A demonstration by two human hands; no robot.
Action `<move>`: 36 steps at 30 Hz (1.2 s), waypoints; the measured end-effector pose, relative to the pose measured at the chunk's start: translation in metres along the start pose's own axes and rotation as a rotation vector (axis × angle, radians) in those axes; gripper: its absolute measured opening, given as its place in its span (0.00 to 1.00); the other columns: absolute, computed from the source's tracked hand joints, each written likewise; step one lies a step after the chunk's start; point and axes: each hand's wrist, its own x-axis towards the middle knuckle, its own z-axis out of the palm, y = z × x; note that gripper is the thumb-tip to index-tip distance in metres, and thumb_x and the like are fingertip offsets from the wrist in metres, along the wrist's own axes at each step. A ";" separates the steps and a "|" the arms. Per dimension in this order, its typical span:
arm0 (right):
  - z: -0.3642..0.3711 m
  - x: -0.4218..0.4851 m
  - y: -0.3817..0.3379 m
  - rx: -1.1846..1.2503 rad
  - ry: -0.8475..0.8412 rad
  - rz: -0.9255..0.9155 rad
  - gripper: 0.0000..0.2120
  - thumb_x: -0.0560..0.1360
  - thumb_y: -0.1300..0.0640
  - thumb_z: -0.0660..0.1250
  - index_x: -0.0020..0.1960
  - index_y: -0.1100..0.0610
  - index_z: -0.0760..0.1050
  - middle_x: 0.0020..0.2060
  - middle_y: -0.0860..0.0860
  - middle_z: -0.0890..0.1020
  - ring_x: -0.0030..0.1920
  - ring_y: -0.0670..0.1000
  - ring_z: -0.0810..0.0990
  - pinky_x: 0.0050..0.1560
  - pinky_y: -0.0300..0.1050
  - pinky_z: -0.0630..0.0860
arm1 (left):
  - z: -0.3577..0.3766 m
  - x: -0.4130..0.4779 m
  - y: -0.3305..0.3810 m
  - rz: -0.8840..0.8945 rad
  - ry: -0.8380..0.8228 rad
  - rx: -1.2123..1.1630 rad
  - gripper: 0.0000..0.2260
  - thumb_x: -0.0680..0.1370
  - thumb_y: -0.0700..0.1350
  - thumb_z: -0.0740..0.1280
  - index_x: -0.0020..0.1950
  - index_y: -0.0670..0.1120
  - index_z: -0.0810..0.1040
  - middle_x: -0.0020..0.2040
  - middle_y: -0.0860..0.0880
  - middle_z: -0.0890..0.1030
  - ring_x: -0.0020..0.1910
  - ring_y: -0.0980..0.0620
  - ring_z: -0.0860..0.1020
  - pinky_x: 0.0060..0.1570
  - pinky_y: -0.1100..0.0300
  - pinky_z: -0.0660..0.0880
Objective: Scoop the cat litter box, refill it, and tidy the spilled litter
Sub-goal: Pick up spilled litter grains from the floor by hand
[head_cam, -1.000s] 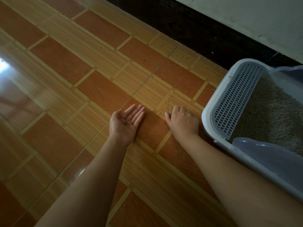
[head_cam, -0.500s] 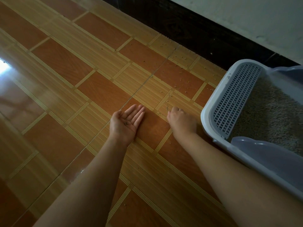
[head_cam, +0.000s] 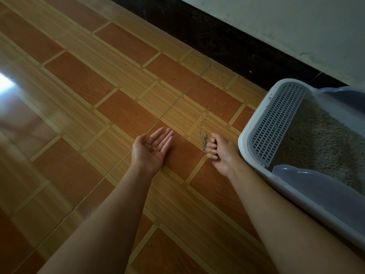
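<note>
Head view, looking down on a tiled floor (head_cam: 110, 107).

Left hand (head_cam: 152, 148): lies palm up on the floor near the middle of the view. Its grip is apart, with fingers straight and close together. A few grey granules (head_cam: 152, 149) sit in the hollow of the palm.

Right hand (head_cam: 221, 153): rests low at the floor, just beside the litter box (head_cam: 245, 141). Its grip is drawn together, the fingers curled toward the palm; whether they enclose any granules cannot be told. A short row of spilled litter (head_cam: 204, 141) lies against the knuckle side, between the two hands.

Scattered litter (head_cam: 217, 95): loose grains are strewn over the tiles toward the floor's far edge, where a dark skirting (head_cam: 227, 42) meets a pale wall (head_cam: 296, 22).

The litter box stands at the floor's right edge. It has a white rim and a slotted grey step (head_cam: 276, 123) at its near end. The litter fill (head_cam: 320, 143) lies behind the step, and a translucent cover (head_cam: 308, 186) sits along the near side.
</note>
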 end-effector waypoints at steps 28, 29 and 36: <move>0.002 0.001 -0.005 -0.855 0.304 -0.335 0.15 0.82 0.57 0.51 0.45 0.61 0.74 0.31 0.48 0.71 0.27 0.44 0.67 0.21 0.30 0.63 | -0.001 -0.003 0.001 -0.010 -0.005 0.000 0.22 0.82 0.47 0.48 0.55 0.32 0.76 0.51 0.35 0.82 0.48 0.40 0.83 0.52 0.51 0.78; 0.003 0.002 -0.006 -0.906 0.302 -0.353 0.15 0.82 0.58 0.51 0.49 0.61 0.75 0.32 0.48 0.72 0.28 0.44 0.67 0.19 0.29 0.62 | -0.001 -0.002 0.002 -0.011 -0.005 -0.001 0.23 0.82 0.47 0.48 0.55 0.32 0.76 0.51 0.35 0.82 0.48 0.40 0.83 0.52 0.51 0.78; 0.005 0.010 -0.008 -1.154 0.288 -0.418 0.13 0.81 0.59 0.51 0.53 0.58 0.74 0.33 0.46 0.73 0.28 0.43 0.68 0.24 0.32 0.61 | -0.003 0.001 0.001 -0.021 -0.008 0.002 0.23 0.82 0.47 0.48 0.55 0.33 0.76 0.52 0.35 0.81 0.48 0.41 0.83 0.52 0.52 0.78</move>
